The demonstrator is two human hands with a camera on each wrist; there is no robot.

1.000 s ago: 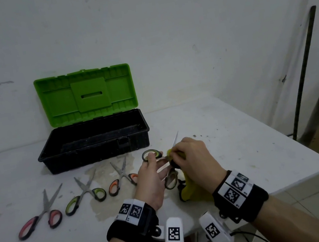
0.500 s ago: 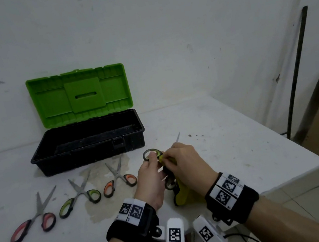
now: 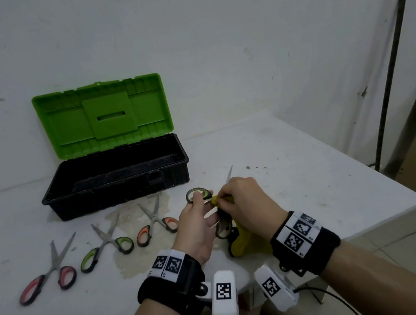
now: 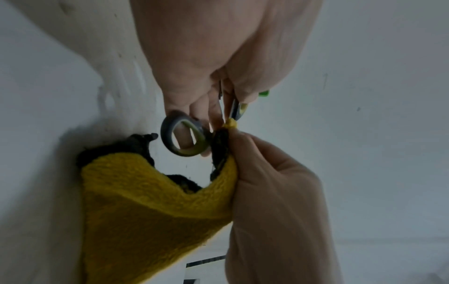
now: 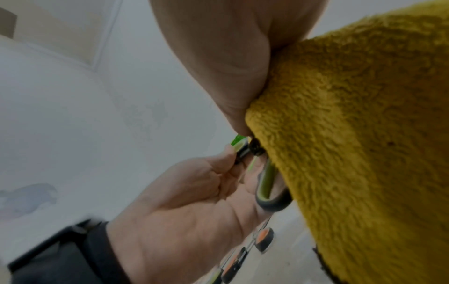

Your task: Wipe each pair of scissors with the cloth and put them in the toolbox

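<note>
1. R hand (image 3: pixel 248 205) fingers (image 4: pixel 257 151) were pinched on the yellow cloth (image 4: pixel 150 207), folded round the blades near the pivot of the held scissors (image 3: pixel 199 195).
2. L hand (image 3: pixel 197 228) fingers (image 4: pixel 194 107) were curled on the handle loops, holding that pair just above the counter (image 3: pixel 303 182); blade tip poked out past the R hand.
3. Step in hand, I'd judge: wiping pair no. 1, w/ no pair visible in the toolbox.
4. Next move prob. calls for drawing the cloth along the blades to the tip, then carrying the pair to the open toolbox (image 3: pixel 113 179) at the back left.
5. Three more pairs lay on the counter in front of the box: orange-handled (image 3: pixel 155 225), green-handled (image 3: pixel 106 247), pink-handled (image 3: pixel 47 277), all unwiped by the look of it.
</note>
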